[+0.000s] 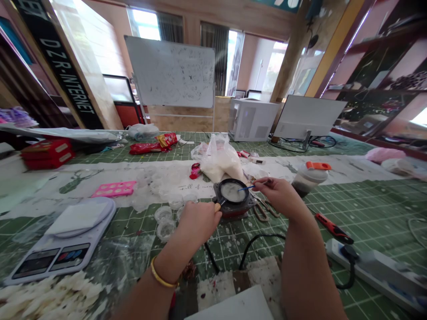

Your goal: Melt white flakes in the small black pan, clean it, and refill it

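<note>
A small black pot (232, 192) with whitish melted stuff sits on a dark heater plate (235, 208) in the middle of the green cutting mat (350, 200). My left hand (198, 220) is closed round the pot's wooden handle, just left of the heater. My right hand (278, 193) pinches a thin blue stick (248, 187) whose tip reaches over the pot's right rim. A clear plastic bag (220, 161) of white flakes stands right behind the pot.
A kitchen scale (66, 240) lies front left, a pink mould (115, 189) and small clear cups (165, 220) left of the pot. A lidded cup (308, 178), an orange-handled knife (333, 227) and a power strip (376, 266) are on the right. A monitor (308, 118) and a whiteboard (171, 71) stand behind.
</note>
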A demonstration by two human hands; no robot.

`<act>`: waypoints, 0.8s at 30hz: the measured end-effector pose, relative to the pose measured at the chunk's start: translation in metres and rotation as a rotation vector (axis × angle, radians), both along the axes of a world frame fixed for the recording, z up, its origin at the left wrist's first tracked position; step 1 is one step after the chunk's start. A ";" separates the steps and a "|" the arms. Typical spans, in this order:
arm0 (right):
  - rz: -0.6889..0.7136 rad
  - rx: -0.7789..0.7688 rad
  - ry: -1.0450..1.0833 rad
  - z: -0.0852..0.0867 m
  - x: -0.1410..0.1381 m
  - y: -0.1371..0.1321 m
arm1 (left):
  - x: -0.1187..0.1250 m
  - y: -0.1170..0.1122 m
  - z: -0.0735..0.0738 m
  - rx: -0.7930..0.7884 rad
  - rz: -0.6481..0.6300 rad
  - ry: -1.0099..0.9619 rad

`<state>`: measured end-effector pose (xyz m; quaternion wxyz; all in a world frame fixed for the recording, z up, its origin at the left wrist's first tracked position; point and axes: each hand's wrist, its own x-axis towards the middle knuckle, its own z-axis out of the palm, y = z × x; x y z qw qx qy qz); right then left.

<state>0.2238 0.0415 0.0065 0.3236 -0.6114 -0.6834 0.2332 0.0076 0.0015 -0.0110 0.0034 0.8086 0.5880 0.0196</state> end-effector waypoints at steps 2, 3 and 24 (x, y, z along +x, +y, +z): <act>0.130 -0.046 0.058 0.001 0.001 -0.001 | 0.000 0.000 0.000 0.004 -0.004 -0.005; 0.138 -0.047 0.064 0.001 0.002 -0.001 | 0.000 0.000 -0.001 0.007 -0.006 -0.007; 0.035 -0.014 0.079 -0.003 -0.005 0.003 | 0.000 -0.001 0.001 -0.009 0.011 -0.011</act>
